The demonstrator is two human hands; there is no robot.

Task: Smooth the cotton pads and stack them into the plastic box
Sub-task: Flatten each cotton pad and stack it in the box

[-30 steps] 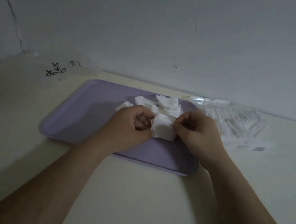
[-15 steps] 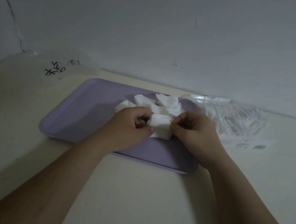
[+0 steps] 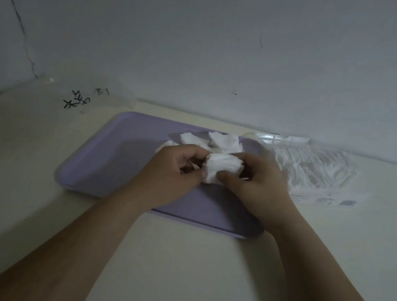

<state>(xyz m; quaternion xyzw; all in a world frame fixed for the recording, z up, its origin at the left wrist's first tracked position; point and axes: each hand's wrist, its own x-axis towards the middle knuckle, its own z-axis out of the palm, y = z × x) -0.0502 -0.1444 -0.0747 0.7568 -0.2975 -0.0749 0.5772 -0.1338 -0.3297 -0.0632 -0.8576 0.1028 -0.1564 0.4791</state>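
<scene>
While both hands meet over the far half of the purple tray [image 3: 113, 155], a single crumpled cotton pad [image 3: 223, 167] is held between them, lifted slightly off the tray's surface. The left hand [image 3: 175, 172] grips the pad's left edge, thumb on the near side and curled fingers behind it. The right hand [image 3: 259, 188] pinches the right side the same way, its thumb pressed against the pad's lower front. So neither hand is spread wide: each is closed narrowly on the same pad, and the pad spans the small gap between the two thumbs. The knuckles of both hands point away from the camera, towards the wall [image 3: 210, 35].

Just beyond the hands, touching or nearly touching the held pad, lies a loose pile of wrinkled pads [image 3: 217, 139] on the tray's far right part. To the right of the tray, resting on the cream table [image 3: 174, 263], is a clear plastic bag of pads [image 3: 316, 169] with a printed label along its near edge. At the far left corner of the table — well apart from the hands — stands a clear plastic container [image 3: 88, 99] bearing black handwritten marks; its outline is faint and I cannot tell what is inside it.
</scene>
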